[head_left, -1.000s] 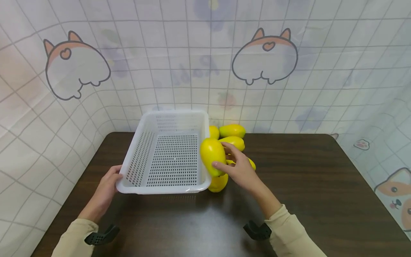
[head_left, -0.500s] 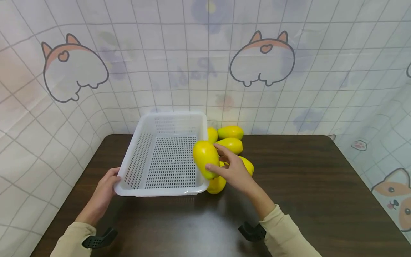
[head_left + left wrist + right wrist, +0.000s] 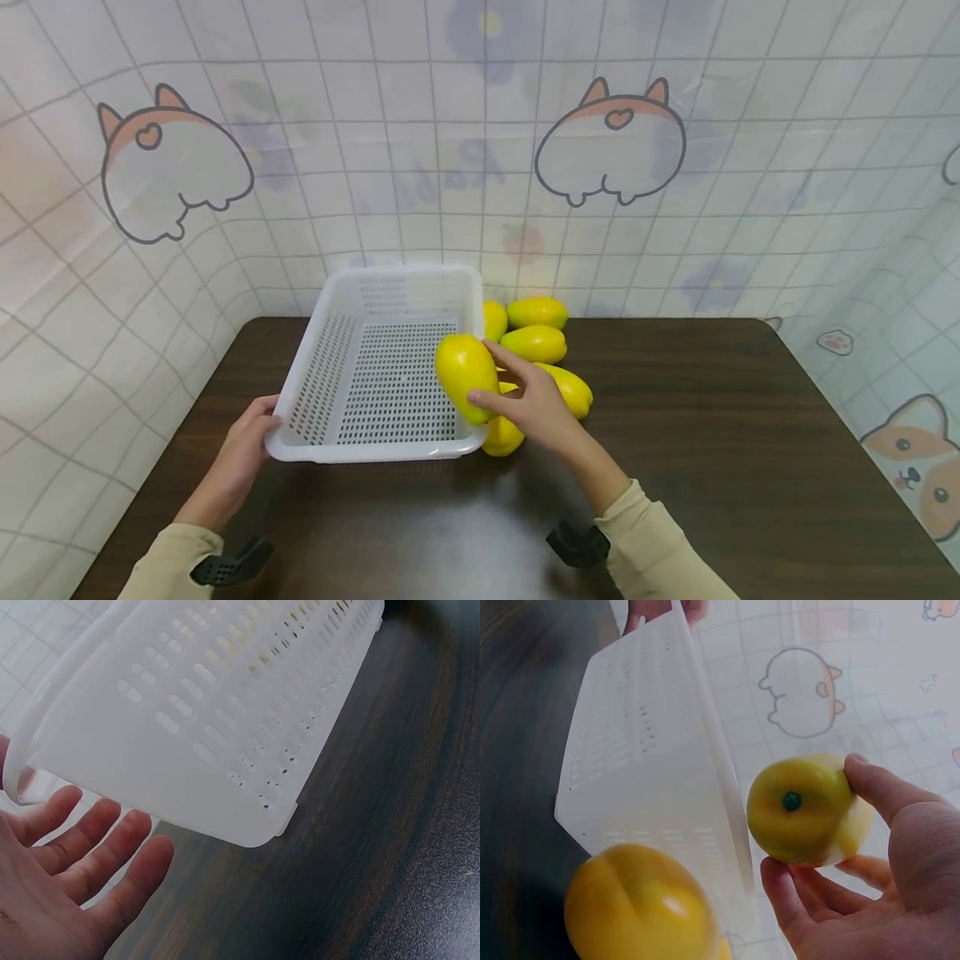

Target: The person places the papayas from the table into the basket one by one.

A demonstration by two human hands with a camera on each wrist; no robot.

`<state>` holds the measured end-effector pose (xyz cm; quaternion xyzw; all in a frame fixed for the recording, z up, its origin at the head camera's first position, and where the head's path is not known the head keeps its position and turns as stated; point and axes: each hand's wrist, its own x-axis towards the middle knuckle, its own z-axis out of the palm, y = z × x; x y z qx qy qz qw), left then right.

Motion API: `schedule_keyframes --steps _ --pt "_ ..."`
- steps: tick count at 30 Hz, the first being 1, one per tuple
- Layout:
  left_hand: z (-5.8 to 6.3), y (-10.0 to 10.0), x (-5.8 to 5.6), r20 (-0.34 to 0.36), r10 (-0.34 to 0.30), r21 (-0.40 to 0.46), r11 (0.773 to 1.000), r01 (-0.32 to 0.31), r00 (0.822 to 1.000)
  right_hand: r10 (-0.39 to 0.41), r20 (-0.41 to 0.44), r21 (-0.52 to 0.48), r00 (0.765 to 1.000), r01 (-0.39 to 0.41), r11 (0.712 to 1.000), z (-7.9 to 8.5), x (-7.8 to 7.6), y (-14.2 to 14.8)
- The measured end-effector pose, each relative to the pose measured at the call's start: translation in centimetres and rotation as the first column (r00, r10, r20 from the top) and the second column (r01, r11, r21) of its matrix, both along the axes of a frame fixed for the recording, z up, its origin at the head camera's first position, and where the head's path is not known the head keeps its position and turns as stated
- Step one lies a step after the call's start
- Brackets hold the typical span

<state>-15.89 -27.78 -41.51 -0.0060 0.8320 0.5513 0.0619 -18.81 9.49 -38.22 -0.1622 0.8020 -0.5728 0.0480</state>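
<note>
In the head view, a white plastic basket (image 3: 375, 452) with slotted walls and floor stands on the left half of the table, nothing inside it. My left hand (image 3: 243, 446) holds its near left corner; in the left wrist view the fingers (image 3: 124, 855) lie under the rim, against the outer wall. A yellow mango (image 3: 463, 375) is pinched between thumb and fingers of my right hand (image 3: 536, 408), over the basket's right rim. Its greenish stem end shows in the right wrist view, just above the basket edge.
Several more yellow mangoes (image 3: 534, 343) lie on the dark wooden table (image 3: 712, 433), right beside the basket; one mango (image 3: 641, 904) shows large in the right wrist view. A white gridded curtain (image 3: 420, 133) with cartoon dogs hangs behind and along both sides.
My right hand has carried the mango leftward, from beside the basket's right rim to over it. The left hand has kept its hold on the basket.
</note>
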Motion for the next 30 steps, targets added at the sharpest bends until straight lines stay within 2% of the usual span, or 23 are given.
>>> schedule_keyframes --steps 8,23,30 --pt "0.0 -0.1 0.0 0.003 -0.002 -0.026 1.0 0.002 1.0 0.008 0.01 -0.008 1.0 -0.008 1.0 0.2 0.1 -0.1" --pt "-0.1 0.1 0.2 0.012 0.011 -0.01 1.0 -0.01 1.0 0.008 0.017 0.015 1.0 -0.009 1.0 0.1 0.2 -0.9" --pt "0.0 0.2 0.2 -0.001 0.007 -0.014 1.0 -0.007 1.0 0.022 -0.011 0.003 1.0 -0.022 1.0 0.2 0.3 -1.2"
